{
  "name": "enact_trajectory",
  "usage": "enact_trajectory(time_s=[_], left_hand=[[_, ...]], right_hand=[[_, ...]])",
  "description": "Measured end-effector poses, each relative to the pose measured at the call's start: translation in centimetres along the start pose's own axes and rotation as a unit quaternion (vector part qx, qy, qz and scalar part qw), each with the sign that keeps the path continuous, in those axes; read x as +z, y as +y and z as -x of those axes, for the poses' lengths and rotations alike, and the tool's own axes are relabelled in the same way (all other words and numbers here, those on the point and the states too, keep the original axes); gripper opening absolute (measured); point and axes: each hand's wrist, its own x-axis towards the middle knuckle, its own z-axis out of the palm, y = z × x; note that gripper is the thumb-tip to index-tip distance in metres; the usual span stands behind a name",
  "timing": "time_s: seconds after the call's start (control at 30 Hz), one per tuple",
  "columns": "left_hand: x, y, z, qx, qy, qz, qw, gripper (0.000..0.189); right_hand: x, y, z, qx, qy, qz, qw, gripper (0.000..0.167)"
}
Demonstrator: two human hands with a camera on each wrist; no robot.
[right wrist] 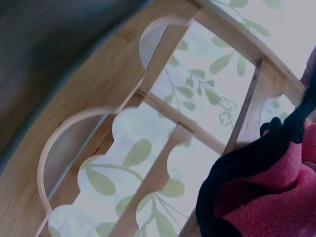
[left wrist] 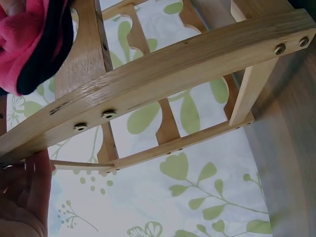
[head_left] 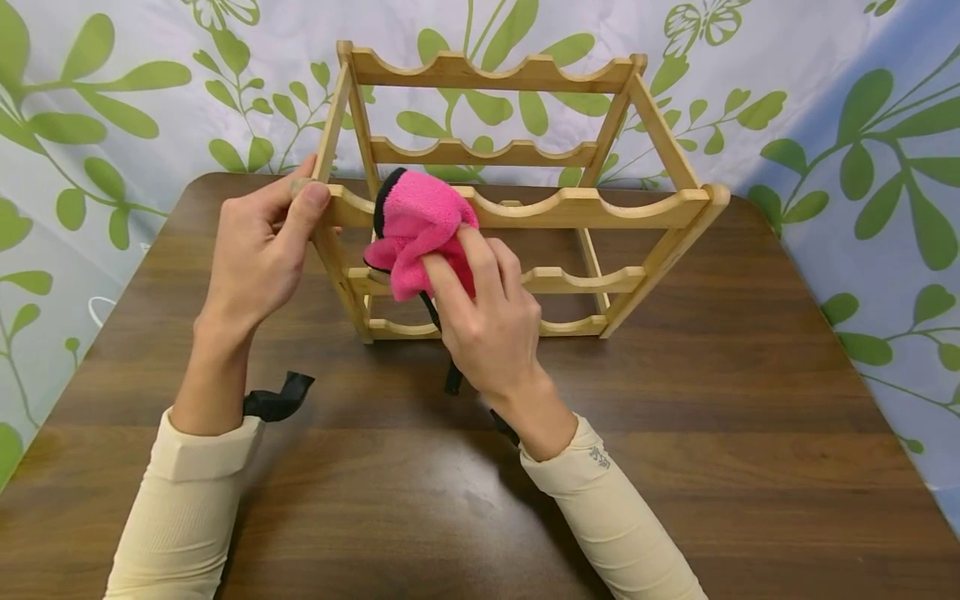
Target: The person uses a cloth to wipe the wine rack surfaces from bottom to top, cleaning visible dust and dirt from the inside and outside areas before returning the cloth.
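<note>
The left hand (head_left: 255,246) pinches the wine rack (head_left: 581,213) at one corner, the right hand (head_left: 491,325) clutches a pink cloth (head_left: 427,218), and hard pushing could skid the rack.

A slatted wooden rack (head_left: 570,210) stands on the brown wood-grain table (head_left: 750,392).

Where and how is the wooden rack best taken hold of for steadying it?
Probably grip the wooden rack by its front right post, coming from the right with fingers wrapped around. That post is slim, straight and uncovered. The left hand holds the opposite top corner, and the pink cloth covers part of the scalloped front rail.
</note>
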Motion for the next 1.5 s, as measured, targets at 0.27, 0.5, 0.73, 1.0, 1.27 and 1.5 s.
enact_trajectory(time_s=[0.27, 0.5, 0.73, 1.0, 1.27, 1.5], left_hand=[[0.1, -0.3, -0.2, 0.025, 0.009, -0.022, 0.9994, 0.030], [0.1, -0.3, -0.2, 0.022, 0.008, -0.031, 0.9992, 0.032], [0.3, -0.6, -0.4, 0.012, 0.032, -0.031, 0.9989, 0.033], [0.4, -0.9, -0.6, 0.016, 0.045, -0.053, 0.9975, 0.034], [0.4, -1.6, -0.8, 0.070, 0.051, -0.078, 0.9931, 0.036], [0.4, -1.8, -0.8, 0.072, 0.057, -0.077, 0.9928, 0.035]], right_hand=[[-0.5, 0.9, -0.2, 0.034, 0.007, -0.038, 0.9987, 0.016], [-1.2, 2.0, -0.4, 0.064, 0.015, -0.040, 0.9970, 0.029], [-2.3, 3.2, -0.7, 0.092, -0.014, -0.036, 0.9950, 0.030], [-3.1, 3.8, -1.2, 0.113, -0.022, -0.030, 0.9929, 0.024], [-3.3, 4.3, -1.3, 0.121, 0.000, -0.045, 0.9916, 0.020], [-3.5, 4.5, -1.3, 0.123, 0.005, -0.049, 0.9912, 0.019]])
